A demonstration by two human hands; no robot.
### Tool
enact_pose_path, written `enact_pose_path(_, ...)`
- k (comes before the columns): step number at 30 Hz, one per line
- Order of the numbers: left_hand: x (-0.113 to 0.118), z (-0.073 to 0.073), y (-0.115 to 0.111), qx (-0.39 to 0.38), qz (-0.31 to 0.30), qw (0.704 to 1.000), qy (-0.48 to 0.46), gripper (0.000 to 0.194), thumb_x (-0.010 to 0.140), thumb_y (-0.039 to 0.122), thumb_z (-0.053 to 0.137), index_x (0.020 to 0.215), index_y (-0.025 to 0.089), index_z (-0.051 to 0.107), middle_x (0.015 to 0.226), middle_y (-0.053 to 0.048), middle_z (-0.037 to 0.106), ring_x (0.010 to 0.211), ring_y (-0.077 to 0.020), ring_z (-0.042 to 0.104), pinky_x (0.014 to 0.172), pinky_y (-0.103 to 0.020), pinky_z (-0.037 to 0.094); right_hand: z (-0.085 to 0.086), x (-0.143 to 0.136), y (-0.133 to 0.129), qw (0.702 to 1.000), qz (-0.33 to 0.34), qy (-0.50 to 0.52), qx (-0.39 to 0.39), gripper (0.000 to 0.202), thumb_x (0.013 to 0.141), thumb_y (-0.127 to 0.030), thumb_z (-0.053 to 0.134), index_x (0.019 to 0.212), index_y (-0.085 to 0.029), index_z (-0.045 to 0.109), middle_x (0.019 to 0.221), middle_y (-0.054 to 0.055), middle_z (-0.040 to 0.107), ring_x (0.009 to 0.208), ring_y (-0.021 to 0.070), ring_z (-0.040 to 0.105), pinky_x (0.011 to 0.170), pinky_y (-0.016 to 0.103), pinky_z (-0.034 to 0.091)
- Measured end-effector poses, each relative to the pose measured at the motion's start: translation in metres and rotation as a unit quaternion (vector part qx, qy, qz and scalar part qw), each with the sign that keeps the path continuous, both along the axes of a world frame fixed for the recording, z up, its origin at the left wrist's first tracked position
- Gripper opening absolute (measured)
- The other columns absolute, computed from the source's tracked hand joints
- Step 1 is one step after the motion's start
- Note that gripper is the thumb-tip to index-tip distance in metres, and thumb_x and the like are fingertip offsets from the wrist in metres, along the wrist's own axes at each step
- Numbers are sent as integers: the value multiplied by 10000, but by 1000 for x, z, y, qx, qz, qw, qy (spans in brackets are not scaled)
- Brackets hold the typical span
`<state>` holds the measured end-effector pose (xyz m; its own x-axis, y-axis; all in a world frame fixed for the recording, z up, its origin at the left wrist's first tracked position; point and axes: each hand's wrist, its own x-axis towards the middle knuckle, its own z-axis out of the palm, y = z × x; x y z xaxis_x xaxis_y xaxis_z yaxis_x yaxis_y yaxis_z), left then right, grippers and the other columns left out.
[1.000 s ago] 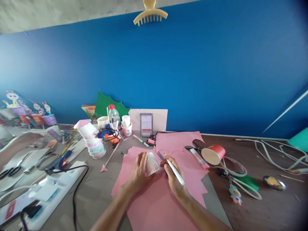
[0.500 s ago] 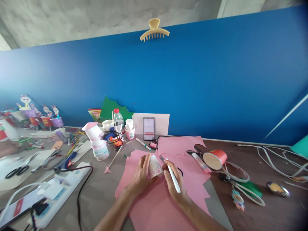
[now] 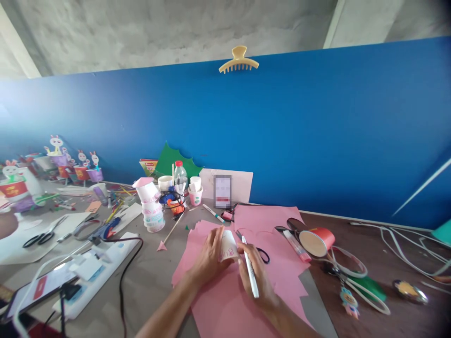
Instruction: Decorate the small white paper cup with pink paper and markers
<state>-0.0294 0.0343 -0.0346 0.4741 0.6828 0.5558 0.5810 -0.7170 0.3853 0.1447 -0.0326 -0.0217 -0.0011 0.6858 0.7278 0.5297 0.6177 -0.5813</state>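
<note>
My left hand (image 3: pixel 210 253) is closed round a small white paper cup (image 3: pixel 228 245) with pink drawings on its side, holding it tilted above pink paper (image 3: pixel 225 300). In my right hand (image 3: pixel 260 277) is a white marker pen (image 3: pixel 251 272), gripped like a pencil with its tip up and to the left. That tip is close to the cup's right side; whether it touches, I cannot tell. A pair of scissors (image 3: pixel 264 255) lies on the paper, partly hidden by my right hand, with one dark handle loop showing.
Stacked decorated cups (image 3: pixel 152 209) stand left of the paper, near a bottle (image 3: pixel 180 176). Farther left are a power strip (image 3: pixel 95 281), black-handled scissors (image 3: pixel 44 237) and another person's hand (image 3: pixel 7 224). A red cup (image 3: pixel 317 241) lies on its side at right, beside white cables (image 3: pixel 405 249).
The whole scene has shifted right and slightly down as my head turned. My right hand with the marker has drawn slightly down, and more of the scissors' handle loop shows. Both grips are unchanged.
</note>
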Motion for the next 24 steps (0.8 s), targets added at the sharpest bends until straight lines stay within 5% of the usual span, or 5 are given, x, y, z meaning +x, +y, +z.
enact_pose_path(17, 5, 4, -8, -26, 34, 999, 0, 834, 859, 419, 630, 1515, 59, 261, 1388, -262, 536, 1301, -425, 522, 957, -538, 574, -16, 8, 15, 999, -33, 6, -6, 386, 888, -74, 475, 1224, -229, 580, 933, 65, 650, 795, 210, 669, 697, 333, 575)
enact_pose_path(24, 3, 3, -9, -19, 0, 1000, -1, 946, 856, 516, 615, 1559, 121, 119, 1380, -277, 533, 1261, -414, 562, 920, -571, 570, -16, 20, 19, 999, -29, -25, -11, 417, 883, -49, 452, 1219, -243, 604, 935, 61, 655, 792, 214, 672, 666, 317, 547)
